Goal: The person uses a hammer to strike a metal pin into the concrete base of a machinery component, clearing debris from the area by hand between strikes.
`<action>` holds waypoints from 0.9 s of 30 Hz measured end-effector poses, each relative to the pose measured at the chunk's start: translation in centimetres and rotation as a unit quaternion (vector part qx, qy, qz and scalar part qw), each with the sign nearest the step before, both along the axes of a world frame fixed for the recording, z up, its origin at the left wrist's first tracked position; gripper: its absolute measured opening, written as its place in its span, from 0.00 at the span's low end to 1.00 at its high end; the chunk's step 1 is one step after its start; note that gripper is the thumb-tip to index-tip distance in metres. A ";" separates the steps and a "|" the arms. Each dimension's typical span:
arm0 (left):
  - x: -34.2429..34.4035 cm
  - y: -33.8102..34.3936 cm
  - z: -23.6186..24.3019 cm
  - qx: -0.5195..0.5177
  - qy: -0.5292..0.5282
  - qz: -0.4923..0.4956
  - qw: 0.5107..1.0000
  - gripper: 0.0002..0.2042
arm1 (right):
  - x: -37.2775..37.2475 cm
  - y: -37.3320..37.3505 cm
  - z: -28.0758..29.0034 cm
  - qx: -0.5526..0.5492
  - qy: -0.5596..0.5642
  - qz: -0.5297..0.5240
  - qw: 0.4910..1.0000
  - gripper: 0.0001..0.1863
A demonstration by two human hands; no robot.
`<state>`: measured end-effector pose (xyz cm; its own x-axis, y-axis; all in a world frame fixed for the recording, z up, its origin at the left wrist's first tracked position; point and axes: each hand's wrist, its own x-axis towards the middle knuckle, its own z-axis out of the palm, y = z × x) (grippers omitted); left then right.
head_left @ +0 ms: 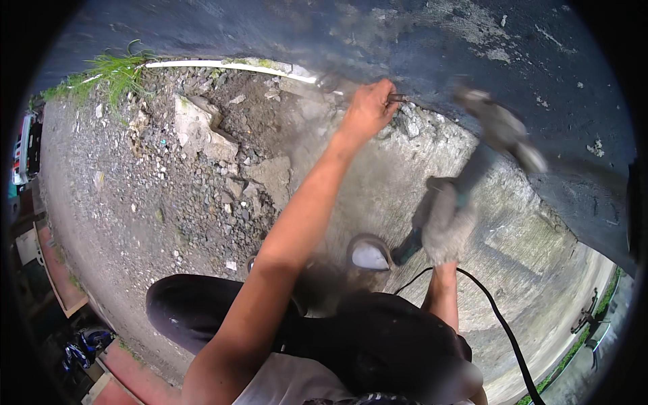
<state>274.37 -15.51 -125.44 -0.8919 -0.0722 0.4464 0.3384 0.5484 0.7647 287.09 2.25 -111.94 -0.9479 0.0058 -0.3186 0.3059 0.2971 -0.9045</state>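
My left hand point(370, 108), bare, is closed around a dark metal chisel point(397, 98). The chisel's end points to the right, along the foot of the dark wall, close to a broken concrete edge point(410, 121). In my right hand point(447, 226), which wears a grey glove, is the handle of a hammer point(499, 128). Its head is lifted to the right of the chisel, apart from it and in front of the wall, and is smeared by motion. My fingers hide most of the chisel's shaft.
The dark painted wall point(283, 30) runs along the far side, with a white pipe point(229, 66) at its foot. Concrete chunks point(196, 125) and gravel lie to the left. A concrete slab point(513, 236) spreads to the right. A black cable point(496, 307) curves beside my right forearm.
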 end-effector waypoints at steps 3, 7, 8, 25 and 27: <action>0.0 0.2 -0.1 0.025 0.022 -0.008 0.999 0.14 | -0.1 0.1 -1.6 -0.026 -0.107 -0.013 0.994 0.18; -0.1 -1.3 -0.6 -0.020 -0.003 -0.001 1.000 0.11 | 0.3 0.5 2.9 -0.060 -0.080 -0.067 0.993 0.17; 0.1 -1.3 -0.8 -0.010 -0.034 -0.011 0.999 0.11 | 0.6 1.2 4.7 -0.028 -0.024 -0.066 0.997 0.18; 0.5 0.2 -0.7 0.001 -0.002 -0.029 1.000 0.13 | 0.7 0.5 2.4 -0.024 -0.089 -0.043 0.995 0.19; 0.7 -0.3 -0.8 -0.008 0.010 -0.020 1.000 0.13 | 0.9 1.2 5.7 -0.036 -0.025 -0.080 0.996 0.17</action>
<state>275.06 -15.79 -126.24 -0.8850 -0.0292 0.4648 0.3755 0.5456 0.7492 287.99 3.44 -106.29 -0.9197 0.1313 -0.3701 0.3889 0.1752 -0.9045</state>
